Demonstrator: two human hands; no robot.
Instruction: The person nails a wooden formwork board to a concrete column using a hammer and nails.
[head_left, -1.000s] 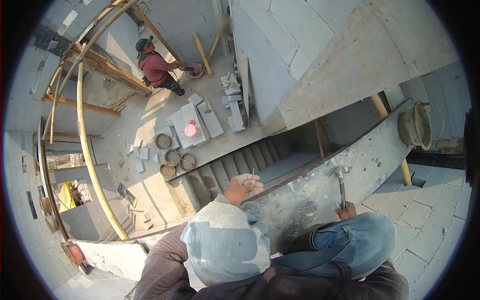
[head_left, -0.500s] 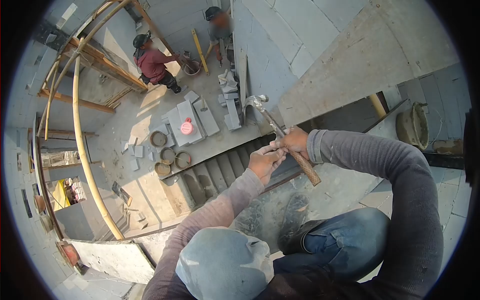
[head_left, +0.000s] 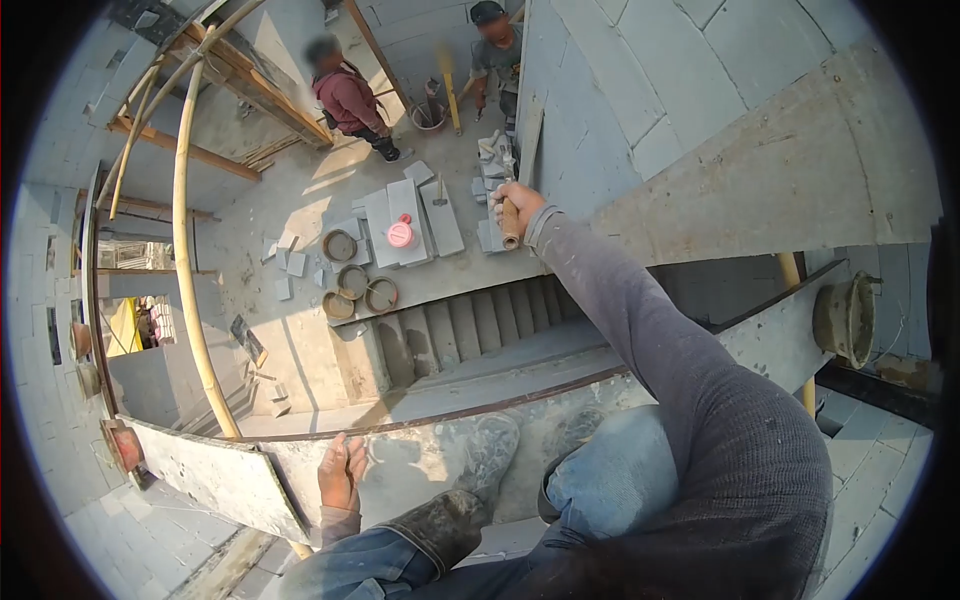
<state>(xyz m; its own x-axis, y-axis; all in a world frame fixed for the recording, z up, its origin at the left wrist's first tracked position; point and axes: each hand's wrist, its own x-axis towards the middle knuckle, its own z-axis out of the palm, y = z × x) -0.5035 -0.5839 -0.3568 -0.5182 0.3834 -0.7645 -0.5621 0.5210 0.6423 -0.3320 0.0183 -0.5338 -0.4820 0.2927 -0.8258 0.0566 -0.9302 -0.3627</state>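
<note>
My right hand (head_left: 517, 203), its arm stretched far out in front of me, is wrapped round a claw hammer (head_left: 511, 228). The butt of its brown patterned handle points back towards me, and the head is hard to pick out beyond my fist. Down at the left, my left hand (head_left: 341, 470) holds nothing, with its fingers loosely extended above the plank (head_left: 400, 456). Both my dusty boots (head_left: 492, 450) stand near that hand, on the same raised, mortar-stained plank.
Below lie concrete stairs (head_left: 465, 325), grey blocks (head_left: 440, 215), a pink container (head_left: 401, 233) and several round rubber pans (head_left: 382, 293). Bamboo poles (head_left: 186, 250) rise at left. A bucket (head_left: 845, 320) hangs at right. Two people (head_left: 352, 100) stand on the floor below.
My left hand has come off the hammer and dropped down to the left. My right hand has swung forward and up with it. My legs and view have shifted.
</note>
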